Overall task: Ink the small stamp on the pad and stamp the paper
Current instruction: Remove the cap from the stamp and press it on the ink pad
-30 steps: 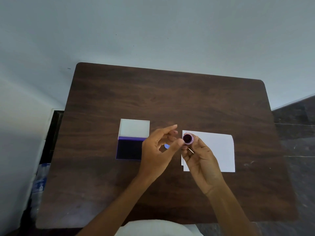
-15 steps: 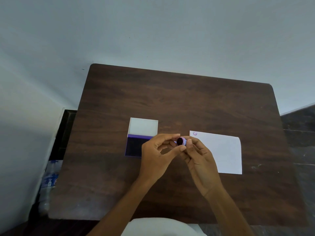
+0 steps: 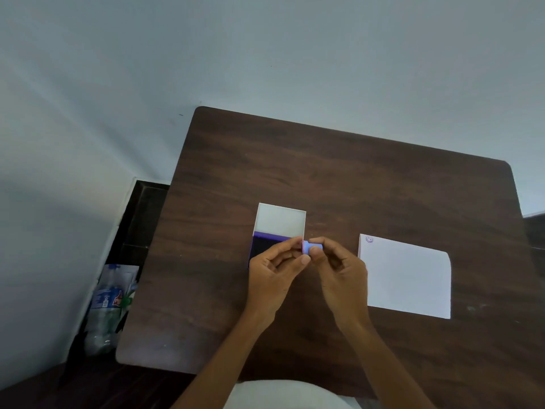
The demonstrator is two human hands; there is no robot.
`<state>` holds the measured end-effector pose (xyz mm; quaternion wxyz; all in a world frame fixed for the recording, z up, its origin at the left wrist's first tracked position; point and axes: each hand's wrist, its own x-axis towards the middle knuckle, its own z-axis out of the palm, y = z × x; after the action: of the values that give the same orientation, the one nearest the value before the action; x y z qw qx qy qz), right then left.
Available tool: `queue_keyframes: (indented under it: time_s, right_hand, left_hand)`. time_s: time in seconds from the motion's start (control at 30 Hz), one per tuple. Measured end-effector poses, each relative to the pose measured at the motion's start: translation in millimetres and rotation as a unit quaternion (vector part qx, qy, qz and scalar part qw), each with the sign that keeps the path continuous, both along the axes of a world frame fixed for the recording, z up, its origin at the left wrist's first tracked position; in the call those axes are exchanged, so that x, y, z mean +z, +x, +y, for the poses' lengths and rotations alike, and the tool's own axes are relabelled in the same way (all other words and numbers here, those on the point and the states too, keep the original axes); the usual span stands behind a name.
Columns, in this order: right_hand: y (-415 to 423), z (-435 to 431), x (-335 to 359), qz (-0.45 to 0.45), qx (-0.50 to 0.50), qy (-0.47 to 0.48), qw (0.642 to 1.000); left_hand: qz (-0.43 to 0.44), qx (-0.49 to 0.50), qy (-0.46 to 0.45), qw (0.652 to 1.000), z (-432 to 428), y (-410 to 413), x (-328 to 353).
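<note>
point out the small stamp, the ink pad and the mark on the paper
small stamp [image 3: 310,248], head view, its blue body between the fingertips
ink pad [image 3: 262,245], head view, dark inked surface
stamped mark [image 3: 369,239], head view, the paper's far left corner

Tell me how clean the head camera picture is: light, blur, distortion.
Head view: dim, flat light with a bluish cast and no glare; wide-angle bending tilts the table edges; the hands, left hand and right hand, and small stamp look soft; the stamp mark on the paper is too small to read; the ink pad reads nearly black.
</note>
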<state>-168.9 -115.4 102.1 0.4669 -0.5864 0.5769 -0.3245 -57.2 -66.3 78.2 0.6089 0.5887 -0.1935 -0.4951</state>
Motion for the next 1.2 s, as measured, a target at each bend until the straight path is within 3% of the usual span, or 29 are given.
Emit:
queue_keyframes:
  time_s: [0.13, 0.27, 0.37, 0.47, 0.67, 1.0, 1.2]
  right_hand:
    - [19.9, 0.0, -35.7, 0.15, 0.101, -0.112, 0.977]
    - [36.4, 0.8, -55.4, 0.229, 0.201, -0.134, 0.943]
    - [48.3, 2.7, -60.9, 0.259, 0.22, -0.117, 0.933]
    - [54.3, 4.3, -65.5, 0.306, 0.249, -0.113, 0.912]
    - [61.1, 15.2, -71.9, 0.343, 0.247, -0.137, 0.896]
    - [60.7, 1.1, -74.3, 0.34, 0.279, -0.133, 0.888]
    - [28.3, 1.7, -64.2, 0.289, 0.197, -0.091, 0.932]
  left_hand:
    - [-0.078, 0.052, 0.038, 0.995, 19.7, 39.2, -22.7]
    - [-0.248, 0.083, 0.089, 0.961, 37.5, 74.3, -47.1]
    - [-0.362, 0.036, 0.1, 0.926, 40.2, 88.4, -59.4]
    - [-0.421, -0.06, 0.084, 0.901, 38.7, 92.9, -70.5]
    - [-0.427, -0.177, 0.06, 0.885, 31.0, 86.4, -86.2]
    - [-0.428, -0.156, 0.024, 0.89, 28.2, 87.3, -96.6]
    - [-0.43, -0.161, 0.017, 0.888, 28.0, 87.8, -100.5]
